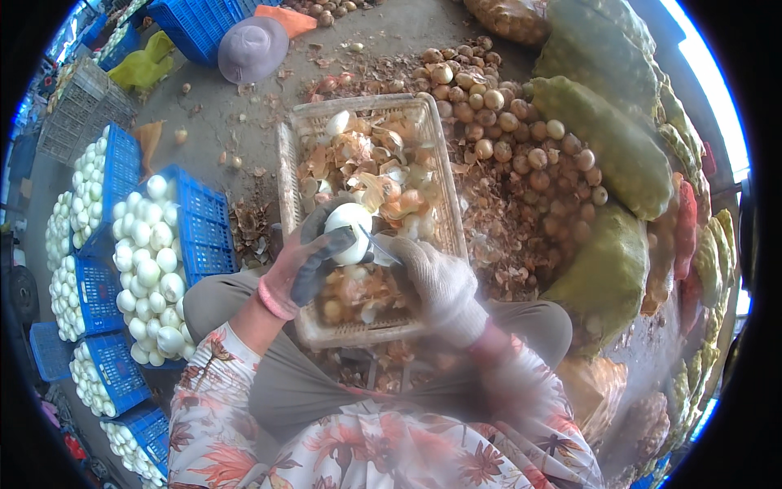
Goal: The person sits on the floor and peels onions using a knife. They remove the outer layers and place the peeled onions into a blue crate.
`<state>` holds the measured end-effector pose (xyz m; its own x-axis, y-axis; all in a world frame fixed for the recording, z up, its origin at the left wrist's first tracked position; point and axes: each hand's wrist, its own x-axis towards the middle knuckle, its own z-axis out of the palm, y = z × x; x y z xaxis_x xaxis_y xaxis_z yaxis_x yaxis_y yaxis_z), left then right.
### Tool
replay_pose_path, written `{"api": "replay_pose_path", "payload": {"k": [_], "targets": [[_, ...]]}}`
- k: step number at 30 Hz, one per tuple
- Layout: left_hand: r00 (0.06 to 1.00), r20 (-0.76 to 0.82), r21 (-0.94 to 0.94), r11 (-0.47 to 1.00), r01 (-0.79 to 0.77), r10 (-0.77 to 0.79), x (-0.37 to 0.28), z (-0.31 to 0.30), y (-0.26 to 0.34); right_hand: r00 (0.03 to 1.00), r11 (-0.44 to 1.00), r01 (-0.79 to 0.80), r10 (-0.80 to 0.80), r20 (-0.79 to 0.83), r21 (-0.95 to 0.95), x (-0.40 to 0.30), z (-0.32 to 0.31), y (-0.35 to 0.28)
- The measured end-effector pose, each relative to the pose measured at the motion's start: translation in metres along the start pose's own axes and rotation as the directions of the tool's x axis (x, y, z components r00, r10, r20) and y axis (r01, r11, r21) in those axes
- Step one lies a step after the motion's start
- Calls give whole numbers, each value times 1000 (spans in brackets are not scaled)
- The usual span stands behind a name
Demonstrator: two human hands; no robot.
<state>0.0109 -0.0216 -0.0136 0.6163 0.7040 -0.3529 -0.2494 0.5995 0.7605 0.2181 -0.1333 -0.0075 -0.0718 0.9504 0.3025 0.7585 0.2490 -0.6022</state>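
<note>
A peeled white onion (348,233) is held in my left hand (314,257), which wears a pink work glove with dark coated fingers. My right hand (437,281), in a pale knitted glove, grips a small knife; its blade (380,246) lies against the onion's right side. The knife's handle is hidden in the glove. Both hands are over a dirty off-white plastic crate (452,202) between my knees, filled with brown onion skins (342,153) and some onions. A peeled onion piece (337,123) lies at the crate's far left corner.
Blue plastic crates (211,226) of peeled white onions (149,269) stand at left. Unpeeled onions (486,116) and loose skins cover the floor at right, beside full mesh sacks (602,147). A hat (253,50) rests by a blue crate (189,30) at the far left.
</note>
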Motion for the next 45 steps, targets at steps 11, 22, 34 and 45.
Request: {"api": "replay_pose_path", "payload": {"k": [11,22,34,45], "targets": [[1000,-3,51,999,-6,7,6,-4,-7,956,868,-294,262,136,400,-16,18,8],[1000,-25,354,935,-3,12,6,-1,-6,991,990,-108,115,65,-95,-11,2,3],[985,102,501,848,-171,138,14,-24,-20,652,133,-735,407,639,665,1,-11,13],[946,-218,487,867,-108,241,22,-35,-4,933,943,-278,220,284,184,-7,6,27]]}}
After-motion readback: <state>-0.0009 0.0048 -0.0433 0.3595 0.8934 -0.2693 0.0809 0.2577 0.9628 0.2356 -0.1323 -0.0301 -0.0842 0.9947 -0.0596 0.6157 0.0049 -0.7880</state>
